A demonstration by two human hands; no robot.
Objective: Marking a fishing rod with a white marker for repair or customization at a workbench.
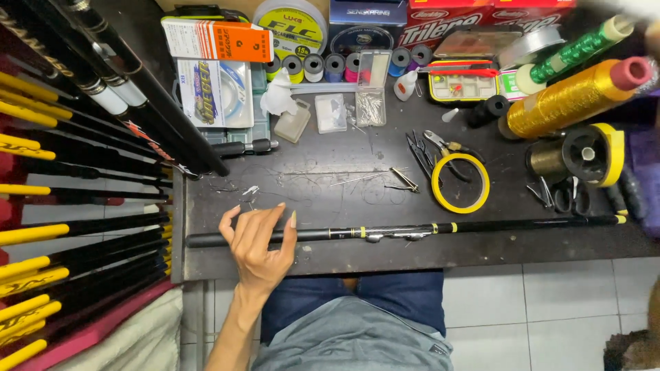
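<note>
So far left, off the workbench's (206,264) left edge, there's a whole rack of black-and-yellow rods (75,227) stacked up. On the bench itself a long black fishing rod (481,225) lies parallel to the near edge, running nearly end to end. The person's left hand (258,240) sits over its butt end near the near-left corner, fingers spread and loosely curled, fingertips touching the blank but not clamped around it. Right hand isn't in shot. The rod looks light, stiff and kinda slick, and probably fragile at the metal guide (392,235) mid-length, so the thicker butt section seems the safest place to take hold. Further right sit a yellow tape ring (440,196), pliers (447,148) and a big gold thread spool (567,99) toward the far-right corner.
</note>
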